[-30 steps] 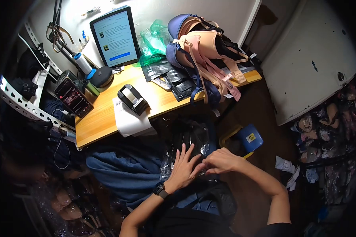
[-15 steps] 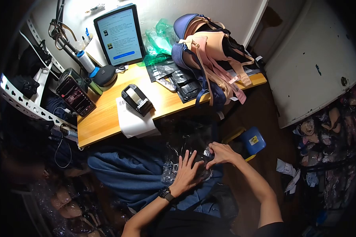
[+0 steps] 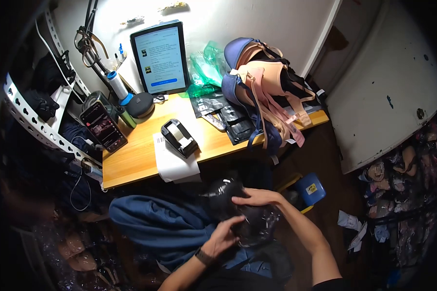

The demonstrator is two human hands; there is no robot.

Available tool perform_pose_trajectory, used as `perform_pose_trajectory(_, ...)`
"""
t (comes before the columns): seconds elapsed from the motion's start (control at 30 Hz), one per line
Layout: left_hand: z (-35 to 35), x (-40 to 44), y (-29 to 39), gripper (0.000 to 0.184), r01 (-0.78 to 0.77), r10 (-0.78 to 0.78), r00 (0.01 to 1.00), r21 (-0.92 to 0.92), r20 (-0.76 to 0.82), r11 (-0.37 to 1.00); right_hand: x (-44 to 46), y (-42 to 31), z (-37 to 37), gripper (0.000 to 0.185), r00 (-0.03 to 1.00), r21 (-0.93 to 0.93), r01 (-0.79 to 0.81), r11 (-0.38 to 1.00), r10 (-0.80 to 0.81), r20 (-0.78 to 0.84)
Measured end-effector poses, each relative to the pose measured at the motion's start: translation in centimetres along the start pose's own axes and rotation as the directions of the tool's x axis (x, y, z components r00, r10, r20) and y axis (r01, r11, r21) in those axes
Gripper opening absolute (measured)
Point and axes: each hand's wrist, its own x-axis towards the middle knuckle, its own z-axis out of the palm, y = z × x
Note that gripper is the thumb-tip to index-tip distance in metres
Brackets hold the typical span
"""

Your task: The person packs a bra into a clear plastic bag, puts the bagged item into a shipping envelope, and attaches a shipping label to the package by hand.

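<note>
A black item in clear shiny plastic (image 3: 223,196) lies over my lap, above the blue jeans (image 3: 155,220). My left hand (image 3: 223,237), with a dark watch on its wrist, has its fingers curled at the near left edge of the package. On the package's upper right side is my right hand (image 3: 257,197), thumb on top and the other fingers hidden behind it. Part of the plastic bulges out below and right of the hands.
The wooden desk (image 3: 136,160) holds a tape dispenser (image 3: 179,137), white paper (image 3: 177,167), a tablet (image 3: 160,58), a phone (image 3: 104,127), black pouches (image 3: 235,123) and a pile of bras (image 3: 267,82). A blue and yellow bin (image 3: 310,190) stands right of my lap.
My left hand has gone from lying spread on the plastic to curled at its edge. The black package is lifted and turned, with my right hand now over its upper side. The view has shifted.
</note>
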Motion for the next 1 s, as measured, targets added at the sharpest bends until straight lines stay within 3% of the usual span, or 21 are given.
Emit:
perform_pose_trajectory(0.03,0.4,-1.2,-0.5,0.032,0.053,-0.053,0.999,0.023,0.001,0.998,-0.7,-1.4,-0.3,0.097,0.987,-0.014,0.047,0.999,-0.044,0.156)
perform_pose_trajectory(0.07,-0.2,-1.2,-1.1,0.032,0.055,-0.055,0.998,0.026,0.001,0.998,-0.6,-1.3,0.0,0.097,0.987,-0.012,0.047,0.999,-0.044,0.154)
perform_pose_trajectory(0.17,-2.7,0.1,-3.1,0.033,0.167,-0.167,0.986,-0.178,0.014,0.970,-0.2,-1.4,0.6,0.072,0.928,-0.497,-0.120,0.859,0.275,0.252)
perform_pose_trajectory(0.2,-3.4,0.4,-3.4,0.033,0.160,-0.159,0.987,-0.179,0.020,0.971,-0.1,-1.9,0.2,0.072,0.929,-0.506,-0.117,0.855,0.275,0.248)
perform_pose_trajectory(0.3,-4.4,1.4,-3.9,0.038,0.191,-0.196,0.980,-0.291,0.013,0.938,-0.9,-6.7,-3.0,0.052,0.914,-0.611,0.092,0.786,0.177,0.364)
perform_pose_trajectory(0.33,-4.3,1.5,-3.6,0.038,0.179,-0.182,0.983,-0.292,0.017,0.939,-1.2,-8.4,-3.7,0.043,0.985,-0.426,0.143,0.893,-0.085,0.153)
perform_pose_trajectory(0.37,-4.1,1.5,-3.1,0.041,0.186,-0.206,0.978,-0.299,-0.034,0.936,-1.2,-9.7,-4.6,0.034,0.948,-0.237,0.258,0.937,-0.292,-0.124)
perform_pose_trajectory(0.4,-3.8,1.5,-2.6,0.043,0.196,-0.231,0.969,-0.306,-0.083,0.931,0.0,-10.7,-5.1,0.028,0.796,-0.268,0.374,0.888,-0.456,-0.398)
perform_pose_trajectory(0.43,-3.5,1.6,-2.5,0.045,0.210,-0.261,0.956,-0.316,-0.130,0.925,1.1,-11.6,-5.6,0.022,0.548,-0.330,0.465,0.822,-0.559,-0.622)
perform_pose_trajectory(0.47,-3.7,1.5,-2.7,0.045,0.208,-0.258,0.958,-0.312,-0.129,0.927,2.2,-10.8,-6.8,0.022,0.544,-0.333,0.466,0.820,-0.562,-0.623)
perform_pose_trajectory(0.53,-5.1,1.3,-2.8,0.048,0.305,-0.324,0.946,-0.318,-0.008,0.898,4.5,-8.4,-9.5,0.021,0.415,-0.670,0.227,0.707,-0.693,-0.590)
perform_pose_trajectory(0.57,-5.3,1.3,-2.1,0.049,0.350,-0.351,0.935,-0.318,0.054,0.881,4.1,-8.0,-10.3,0.021,0.406,-0.676,0.231,0.700,-0.701,-0.587)
perform_pose_trajectory(0.63,-5.0,0.1,-0.6,0.047,0.372,-0.371,0.928,-0.190,0.043,0.908,2.8,-7.0,-11.7,0.022,0.412,-0.694,-0.346,0.631,-0.563,-0.717)
perform_pose_trajectory(0.7,-3.5,-2.6,0.7,0.044,0.438,-0.438,0.899,0.074,-0.016,0.896,2.0,-6.4,-13.0,0.020,0.419,-0.721,-0.338,0.605,-0.589,-0.691)
perform_pose_trajectory(0.73,-1.6,-3.9,2.4,0.044,0.439,-0.439,0.899,0.074,-0.017,0.896,1.9,-6.4,-13.5,0.019,0.416,-0.744,-0.328,0.582,-0.618,-0.667)
perform_pose_trajectory(0.77,1.1,-5.2,5.1,0.035,0.201,-0.277,0.961,0.646,0.017,0.736,1.9,-6.5,-13.9,0.018,0.409,-0.766,-0.317,0.559,-0.648,-0.642)
perform_pose_trajectory(0.8,2.9,-5.6,6.8,0.027,-0.097,-0.159,0.977,0.959,0.143,0.266,2.1,-6.9,-13.7,0.018,0.407,-0.765,-0.316,0.561,-0.648,-0.644)
perform_pose_trajectory(0.83,3.4,-4.5,7.3,0.026,-0.438,0.262,0.868,0.899,0.422,0.004,2.3,-7.5,-13.1,0.018,0.456,-0.761,-0.271,0.589,-0.618,-0.641)
perform_pose_trajectory(0.87,4.0,-3.0,7.9,0.026,-0.590,0.530,0.507,0.722,0.680,-0.362,2.5,-8.1,-12.4,0.019,0.505,-0.754,-0.229,0.616,-0.587,-0.633)
perform_pose_trajectory(0.93,6.5,0.9,11.0,0.031,-0.369,0.523,0.213,0.564,0.825,-0.739,3.3,-8.5,-12.0,0.020,0.555,-0.746,-0.189,0.638,-0.557,-0.617)
perform_pose_trajectory(1.0,7.6,5.1,12.3,0.037,-0.196,0.499,0.217,0.538,0.839,-0.820,4.8,-7.8,-12.1,0.020,0.547,-0.763,-0.286,0.580,-0.554,-0.627)
